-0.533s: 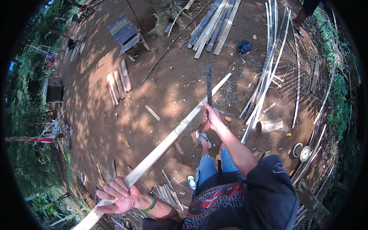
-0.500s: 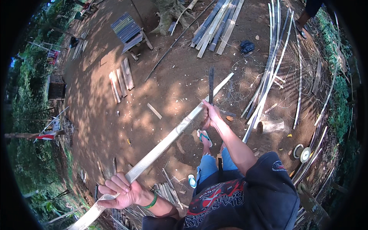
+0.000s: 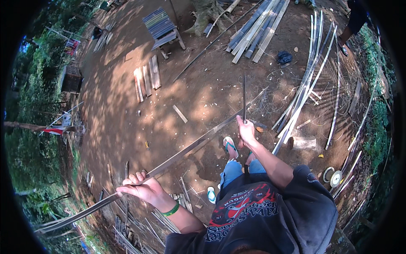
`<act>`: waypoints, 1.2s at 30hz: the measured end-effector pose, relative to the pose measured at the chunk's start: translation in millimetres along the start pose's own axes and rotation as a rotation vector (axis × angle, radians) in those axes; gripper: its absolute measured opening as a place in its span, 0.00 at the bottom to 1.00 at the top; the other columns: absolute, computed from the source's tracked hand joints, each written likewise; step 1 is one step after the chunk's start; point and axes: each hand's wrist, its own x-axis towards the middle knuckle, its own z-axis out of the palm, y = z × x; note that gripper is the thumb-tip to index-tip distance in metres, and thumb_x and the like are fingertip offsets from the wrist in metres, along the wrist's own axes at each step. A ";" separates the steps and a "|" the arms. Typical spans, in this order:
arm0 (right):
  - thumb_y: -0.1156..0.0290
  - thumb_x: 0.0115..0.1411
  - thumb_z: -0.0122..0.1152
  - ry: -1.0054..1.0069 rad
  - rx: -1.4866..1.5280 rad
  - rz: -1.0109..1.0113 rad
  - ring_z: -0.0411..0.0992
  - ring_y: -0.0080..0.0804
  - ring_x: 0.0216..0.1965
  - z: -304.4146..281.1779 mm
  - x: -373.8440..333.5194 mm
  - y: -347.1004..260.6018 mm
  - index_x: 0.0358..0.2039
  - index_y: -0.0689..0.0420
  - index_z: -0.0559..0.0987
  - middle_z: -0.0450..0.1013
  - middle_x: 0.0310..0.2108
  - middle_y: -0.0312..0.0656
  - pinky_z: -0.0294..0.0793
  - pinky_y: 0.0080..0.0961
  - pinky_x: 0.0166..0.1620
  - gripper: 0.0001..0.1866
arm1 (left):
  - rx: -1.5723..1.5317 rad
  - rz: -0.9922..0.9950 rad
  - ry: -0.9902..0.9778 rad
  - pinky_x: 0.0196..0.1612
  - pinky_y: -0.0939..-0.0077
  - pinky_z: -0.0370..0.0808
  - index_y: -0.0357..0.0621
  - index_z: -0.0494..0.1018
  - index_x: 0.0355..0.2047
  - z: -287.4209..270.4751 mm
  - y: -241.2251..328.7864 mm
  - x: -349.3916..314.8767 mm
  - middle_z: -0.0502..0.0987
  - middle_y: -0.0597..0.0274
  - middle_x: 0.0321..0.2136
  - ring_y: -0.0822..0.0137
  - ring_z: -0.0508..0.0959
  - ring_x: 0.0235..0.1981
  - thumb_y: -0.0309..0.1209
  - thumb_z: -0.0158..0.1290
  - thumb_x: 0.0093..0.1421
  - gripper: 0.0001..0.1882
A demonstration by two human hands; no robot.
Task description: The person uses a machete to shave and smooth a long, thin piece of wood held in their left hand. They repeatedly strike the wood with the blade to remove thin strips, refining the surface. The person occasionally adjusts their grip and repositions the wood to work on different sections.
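My left hand (image 3: 148,190), with a green band at the wrist, grips a long, thin bamboo strip (image 3: 198,142). This strip slants from the lower left, behind the hand, up to the right, showing a narrow, darker side. My right hand (image 3: 246,130) is closed round the handle of a long knife, its dark blade (image 3: 244,91) pointing away from me and seen almost edge-on. The strip passes right by the right hand's thumb and crosses the blade near its base; whether the fingers touch the strip I cannot tell. Below the right hand is my sandalled foot (image 3: 230,146).
Long bamboo strips (image 3: 305,91) lie at the right, near a short log (image 3: 303,142) and a wire spool (image 3: 335,178). Split bamboo (image 3: 259,31) is piled at the back, by a slatted bench (image 3: 160,28). A person's foot (image 3: 343,48) shows at far right.
The strip has turned from its broad pale face to a narrow darker side. My left hand has shifted right and its fingers have loosened a little; the blade now shows thinner.
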 end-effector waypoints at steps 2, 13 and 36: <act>0.42 0.63 0.57 -0.144 -0.255 -0.060 0.71 0.27 0.20 -15.8 -48.0 -24.3 0.23 0.61 0.76 0.72 0.16 0.39 0.71 0.31 0.28 0.30 | -0.034 -0.027 -0.213 0.17 0.83 0.54 0.54 0.54 0.16 -6.6 -0.9 -1.0 0.57 0.72 0.10 0.77 0.56 0.11 0.63 0.38 0.67 0.31; 0.53 0.68 0.52 -0.773 -0.461 -0.630 0.74 0.54 0.21 -28.3 -200.0 -134.3 0.33 0.64 0.81 0.71 0.16 0.56 0.71 0.44 0.30 0.24 | -0.217 -0.067 -0.946 0.20 0.77 0.48 0.51 0.50 0.20 20.0 -4.1 -49.4 0.49 0.72 0.12 0.75 0.50 0.13 0.73 0.29 0.61 0.36; 0.50 0.66 0.52 -0.586 -0.504 -0.771 0.76 0.56 0.25 -51.8 -155.8 -135.6 0.29 0.66 0.78 0.74 0.19 0.58 0.74 0.47 0.35 0.27 | -0.270 -0.071 -1.087 0.20 0.78 0.48 0.51 0.54 0.19 59.5 -15.9 -69.2 0.51 0.73 0.11 0.76 0.49 0.13 0.71 0.32 0.62 0.35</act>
